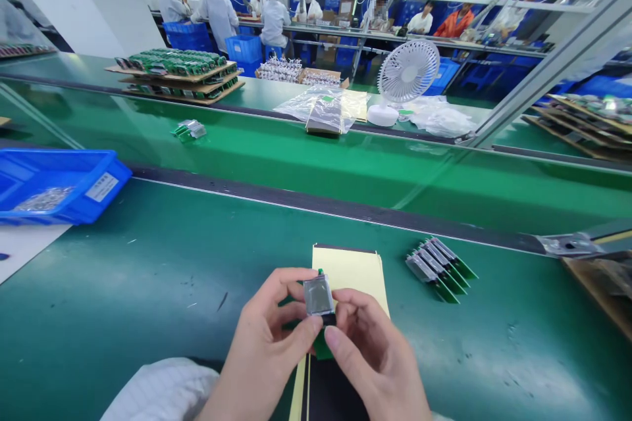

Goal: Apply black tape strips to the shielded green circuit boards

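Between my two hands is a small green circuit board with a grey display screen (318, 296), held over the work table. My left hand (276, 335) pinches it along the left edge and lower corner of the screen. The fingers of my right hand (368, 348) are closed on its right side, with the thumb on the lower part of the board. Beneath my hands lies a stack of pale yellow and black sheets (350, 263). To the right, several similar display boards (439, 266) lean together in a row on the green table.
A blue bin (93, 191) with small metal parts stands at the left. Beyond the dark rail runs a green conveyor belt (276, 158) carrying another board piece (190, 130). Stacked board trays (182, 72) and a white fan (407, 75) stand behind it. Several people work further back.
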The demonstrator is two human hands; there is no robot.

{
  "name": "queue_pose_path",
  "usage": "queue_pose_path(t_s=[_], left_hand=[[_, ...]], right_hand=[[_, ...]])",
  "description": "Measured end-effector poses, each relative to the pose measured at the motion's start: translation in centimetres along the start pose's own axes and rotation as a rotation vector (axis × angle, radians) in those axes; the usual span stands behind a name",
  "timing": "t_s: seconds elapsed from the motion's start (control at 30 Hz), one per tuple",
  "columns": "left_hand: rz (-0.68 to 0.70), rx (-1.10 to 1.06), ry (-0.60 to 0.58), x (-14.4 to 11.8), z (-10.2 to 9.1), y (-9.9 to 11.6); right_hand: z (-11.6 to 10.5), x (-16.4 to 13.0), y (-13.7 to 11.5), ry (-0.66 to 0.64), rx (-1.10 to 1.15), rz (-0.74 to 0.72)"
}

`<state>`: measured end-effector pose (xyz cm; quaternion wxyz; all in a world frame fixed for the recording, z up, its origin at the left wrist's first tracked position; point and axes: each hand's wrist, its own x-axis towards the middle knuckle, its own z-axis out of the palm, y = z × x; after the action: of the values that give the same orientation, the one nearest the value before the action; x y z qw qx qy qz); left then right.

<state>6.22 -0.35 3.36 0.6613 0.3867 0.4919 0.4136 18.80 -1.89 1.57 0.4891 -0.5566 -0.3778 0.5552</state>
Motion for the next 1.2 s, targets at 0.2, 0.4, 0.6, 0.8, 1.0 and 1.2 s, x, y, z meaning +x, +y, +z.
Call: queue_pose_path(t_s=[0.2, 0.4, 0.6, 0.8, 1.0, 1.2], left_hand=[[0.008, 0.039, -0.068, -0.2, 0.0, -0.5], [0.023, 0.077, -0.027, -0.5, 0.3, -0.6], [-0.031, 0.043, -0.062, 0.1, -0.2, 0.3], [-0.072, -0.005, -0.147, 0.5, -1.2, 0.5], [-0.043, 0.086, -0.134, 0.3, -1.1, 0.1], [-0.026, 0.106, -0.072, 0.2, -0.4, 0.0]], right_hand=[[-0.2, 0.3, 0.6, -0.182, 0.144, 0.089], [0.1, -0.1, 1.0, -0.118, 0.271, 0.098], [-0.7, 0.3, 0.2, -0.141, 0.2, 0.133], [-1.6, 0.7, -0.8, -0.127, 0.078, 0.112], [-2.1, 1.1, 0.2, -0.192, 0.023, 0.106], [-1.8, 1.0, 1.1, -0.144, 0.044, 0.08]])
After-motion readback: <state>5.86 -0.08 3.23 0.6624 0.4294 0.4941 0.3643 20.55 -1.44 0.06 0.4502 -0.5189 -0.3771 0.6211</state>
